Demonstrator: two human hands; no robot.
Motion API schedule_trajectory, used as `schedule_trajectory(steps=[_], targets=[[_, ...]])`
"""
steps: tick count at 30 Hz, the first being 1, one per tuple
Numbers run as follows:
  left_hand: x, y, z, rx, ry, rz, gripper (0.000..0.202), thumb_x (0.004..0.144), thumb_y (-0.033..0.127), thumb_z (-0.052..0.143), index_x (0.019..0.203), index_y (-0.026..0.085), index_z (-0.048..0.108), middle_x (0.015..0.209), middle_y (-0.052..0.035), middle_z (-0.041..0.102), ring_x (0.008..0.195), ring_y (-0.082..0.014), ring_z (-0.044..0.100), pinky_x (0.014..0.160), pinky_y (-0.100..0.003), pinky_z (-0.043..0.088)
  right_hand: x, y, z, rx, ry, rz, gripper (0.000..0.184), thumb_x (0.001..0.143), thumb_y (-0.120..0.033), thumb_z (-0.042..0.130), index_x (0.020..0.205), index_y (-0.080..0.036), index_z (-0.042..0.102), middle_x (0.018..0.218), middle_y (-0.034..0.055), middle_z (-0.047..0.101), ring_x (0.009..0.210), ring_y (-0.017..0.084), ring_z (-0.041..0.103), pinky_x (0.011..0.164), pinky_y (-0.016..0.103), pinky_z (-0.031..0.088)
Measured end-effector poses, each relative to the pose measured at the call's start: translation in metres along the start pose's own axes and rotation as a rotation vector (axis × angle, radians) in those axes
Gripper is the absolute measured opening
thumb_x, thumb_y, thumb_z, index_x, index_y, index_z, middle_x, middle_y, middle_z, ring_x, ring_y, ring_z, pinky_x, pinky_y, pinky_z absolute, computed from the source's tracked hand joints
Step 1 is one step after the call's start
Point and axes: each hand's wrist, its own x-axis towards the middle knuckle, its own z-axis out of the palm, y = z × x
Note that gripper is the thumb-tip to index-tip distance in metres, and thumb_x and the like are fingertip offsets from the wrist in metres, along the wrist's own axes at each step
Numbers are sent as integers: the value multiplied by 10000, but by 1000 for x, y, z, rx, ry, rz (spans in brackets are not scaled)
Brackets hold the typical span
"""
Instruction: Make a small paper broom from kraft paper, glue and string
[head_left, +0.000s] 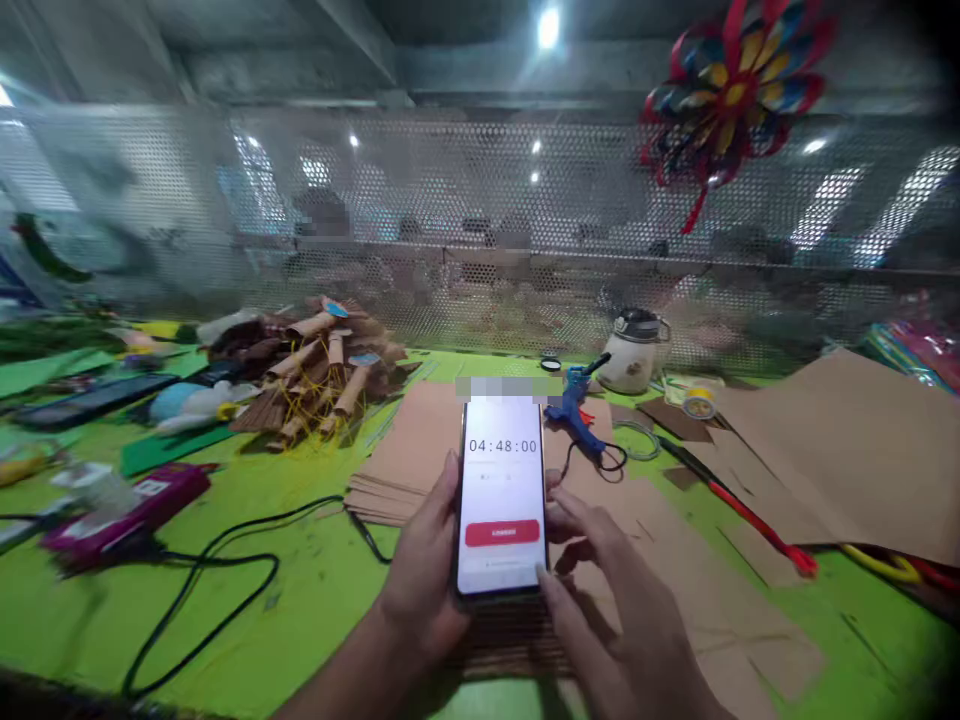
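A smartphone (pixel 502 497) is held upright in front of me, its white screen showing 04:48:00 and a red button. My left hand (pixel 422 570) wraps around the phone's left edge and back. My right hand (pixel 611 590) rests against the phone's right edge, thumb at the lower right corner of the screen, fingers curled loosely beside it. Under both hands lies a stack of brown cardboard sheets (pixel 409 455) on a green table (pixel 315 560).
A blue glue gun (pixel 577 410) with a black cord lies behind the phone. Rolled cardboard pieces (pixel 322 365) pile up at the left, a pink box (pixel 142 505) and black cable (pixel 225 560) nearer. Red-handled scissors (pixel 750 515), large cardboard sheets (pixel 840 440), a white pot (pixel 634 350), mesh wall (pixel 480 220), pinwheel (pixel 731 85).
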Motion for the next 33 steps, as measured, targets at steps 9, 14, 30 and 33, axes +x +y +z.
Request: schedule_trajectory(steps=[9, 14, 30, 33], targets=[[-1, 1, -2, 13, -91, -60, 636, 967, 528, 299, 1209, 36, 622, 1089, -206, 705, 971, -311, 680, 932, -478, 482, 2, 1, -1, 5, -35, 10, 491, 900, -166, 494, 1379, -226, 405, 1184, 117, 600, 985, 242, 603, 741, 355, 554], [0, 0, -2, 20, -16, 12, 601, 952, 529, 365, 1228, 56, 613, 1127, -186, 696, 1041, -297, 659, 981, -445, 463, 2, 2, -3, 76, -87, 109, 529, 896, -190, 529, 1401, -254, 386, 1222, 112, 589, 1025, 235, 602, 764, 345, 559], [3, 14, -6, 96, -8, 22, 650, 944, 548, 317, 1344, 67, 494, 1147, -241, 667, 860, -361, 697, 701, -529, 560, 36, -4, -7, 750, -413, 720, 372, 840, -416, 662, 1115, -167, 698, 889, 66, 693, 667, 118, 569, 594, 246, 472], [5, 17, -8, 93, -34, 19, 643, 951, 535, 294, 1336, 62, 498, 1138, -241, 670, 864, -357, 694, 682, -510, 561, 35, -1, -3, 811, -406, 693, 348, 807, -391, 710, 1075, -169, 719, 865, 59, 690, 638, 108, 571, 590, 245, 463]])
